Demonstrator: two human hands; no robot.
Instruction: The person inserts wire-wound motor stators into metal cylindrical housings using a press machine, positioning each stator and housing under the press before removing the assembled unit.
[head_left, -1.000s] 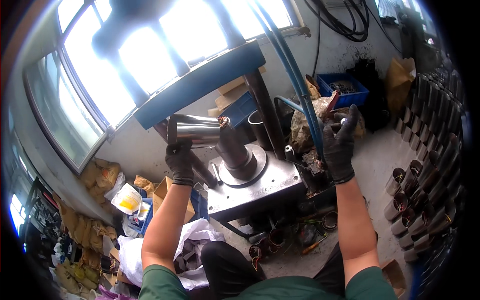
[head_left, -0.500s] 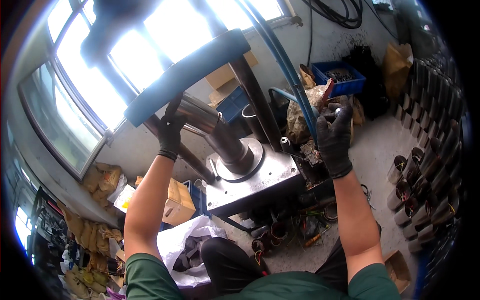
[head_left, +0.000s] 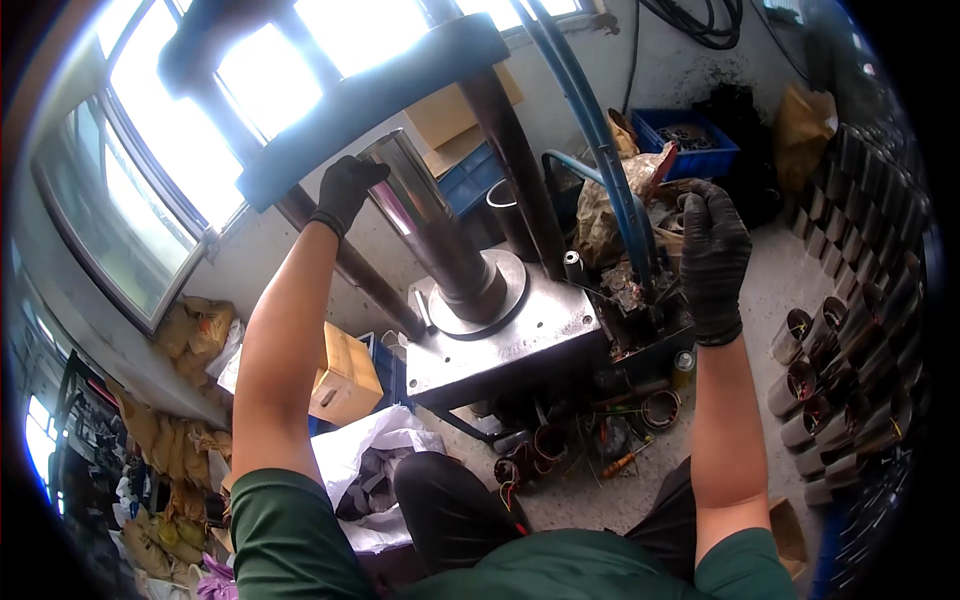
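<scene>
My left hand [head_left: 347, 192], in a dark glove, is closed at the upper rim of a shiny metal tube [head_left: 408, 185]. The tube stands in line with a darker cylinder [head_left: 470, 290], which sits on a round base on the steel press table [head_left: 490, 345]. Above it hangs the press's thick blue crosspiece [head_left: 375, 110], between dark columns [head_left: 515, 170]. Raised at the right is my gloved right hand [head_left: 714, 265], fingers curled together beside the blue pipes [head_left: 610, 150]. Anything inside that hand is hidden.
Dark tubes [head_left: 800, 385], some with coloured wires, stand in rows at the right. A white sack [head_left: 385, 425] of grey pieces and a cardboard box [head_left: 345, 375] lie at the left. A blue crate [head_left: 690, 140] stands by the wall; a screwdriver [head_left: 625, 462] lies on the floor.
My left hand has come down to the tube's rim. The tube now lines up with the cylinder below, its open top showing. My right hand has moved right, its fingers more curled.
</scene>
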